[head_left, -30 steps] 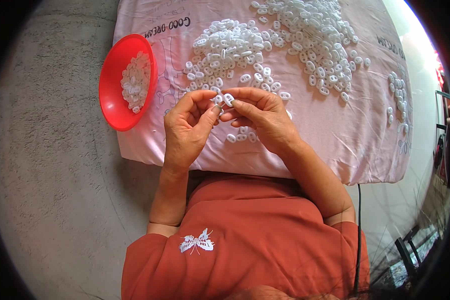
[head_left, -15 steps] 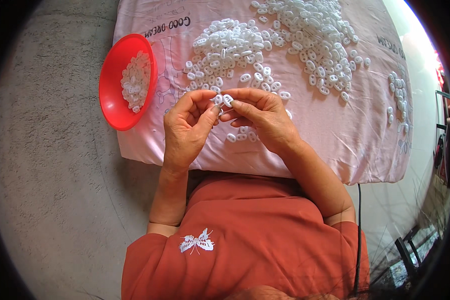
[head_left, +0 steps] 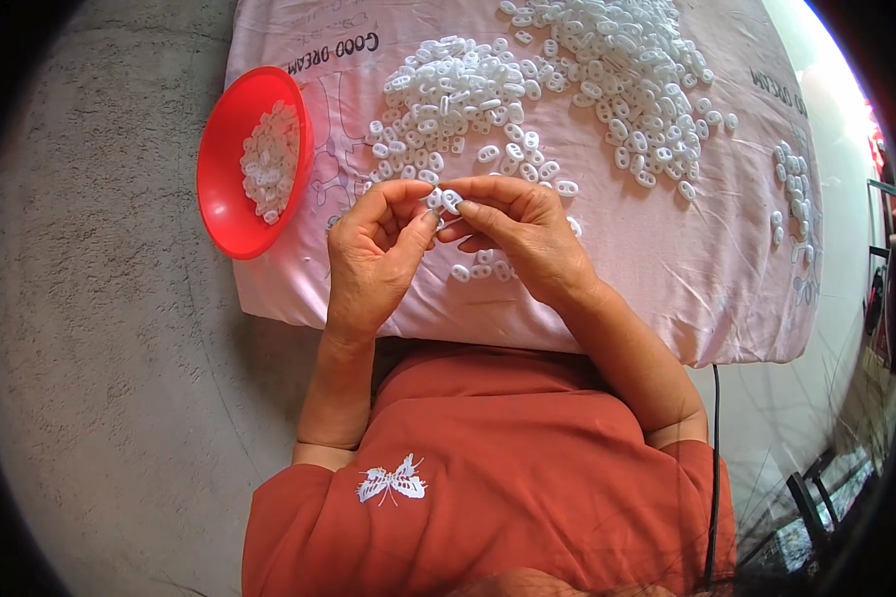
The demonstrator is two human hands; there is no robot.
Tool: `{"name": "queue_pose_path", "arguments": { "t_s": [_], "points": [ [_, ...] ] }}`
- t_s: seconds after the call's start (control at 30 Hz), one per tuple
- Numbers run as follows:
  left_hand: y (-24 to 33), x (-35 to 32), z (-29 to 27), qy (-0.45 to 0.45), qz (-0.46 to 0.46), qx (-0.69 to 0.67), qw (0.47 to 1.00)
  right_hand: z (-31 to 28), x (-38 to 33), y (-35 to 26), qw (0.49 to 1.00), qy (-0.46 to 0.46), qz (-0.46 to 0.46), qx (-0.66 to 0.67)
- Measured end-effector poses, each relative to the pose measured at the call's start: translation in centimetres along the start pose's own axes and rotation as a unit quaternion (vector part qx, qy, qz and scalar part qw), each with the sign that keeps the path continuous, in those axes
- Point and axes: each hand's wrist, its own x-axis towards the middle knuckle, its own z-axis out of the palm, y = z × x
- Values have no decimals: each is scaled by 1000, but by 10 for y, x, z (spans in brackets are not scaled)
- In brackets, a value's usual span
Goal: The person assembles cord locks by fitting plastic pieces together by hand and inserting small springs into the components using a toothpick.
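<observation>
Over the near part of the cloth, my hands meet at their fingertips. My left hand (head_left: 370, 249) pinches a small white plastic piece (head_left: 434, 198) between thumb and forefinger. In the same kind of pinch, my right hand (head_left: 531, 237) has a white oval two-hole piece (head_left: 452, 202), pressed close against the first. Whether the two are joined cannot be made out, as fingers cover their edges. Just beyond my fingers lies a heap of white oval two-hole pieces (head_left: 453, 85). Several loose pieces (head_left: 483, 270) rest on the cloth below my hands.
A red plastic bowl (head_left: 231, 224) at the left holds small translucent whitish pieces (head_left: 272, 159). A larger heap of white pieces (head_left: 617, 60) lies at the far right of the pink cloth (head_left: 667, 279). More pieces (head_left: 794, 189) lie near the right edge. A black cable (head_left: 715, 468) hangs at the near side.
The piece in my right fingers has shifted very slightly left, closer to the one in my left hand. Both hands otherwise keep their places.
</observation>
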Motion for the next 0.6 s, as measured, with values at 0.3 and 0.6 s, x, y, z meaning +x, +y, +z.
{"name": "queue_pose_path", "arguments": {
  "t_s": [0.3, 0.6],
  "points": [
    [1, -1, 2, 4, 4, -2, 1000, 1, -1, 0, 1000, 3, -9, -6],
    [0, -1, 6, 7, 20, 16, 1000, 1, 0, 4, 1000, 16, -14, -3]
  ]
}}
